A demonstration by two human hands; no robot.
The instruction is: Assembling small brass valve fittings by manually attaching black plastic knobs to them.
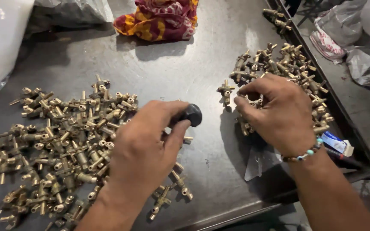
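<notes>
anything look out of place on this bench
A red and yellow patterned cloth lies bunched at the far edge of the metal table, soft fabric among brass fittings. A small tube also sits at the right rim. Nothing looks spilled or broken.

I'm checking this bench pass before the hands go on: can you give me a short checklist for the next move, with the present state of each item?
1. Left hand has a firm hold on the black knob: ok, thumb and fingers pinch it.
2. Right hand has a brass fitting: cannot tell, its fingers curl into the right pile.
3. A single fitting lies apart within reach: ok.
4. Left pile kept separate from the right pile: ok, bare metal table lies between them.
5. Work area free of the red and yellow cloth: ok, it lies at the far edge.
</notes>
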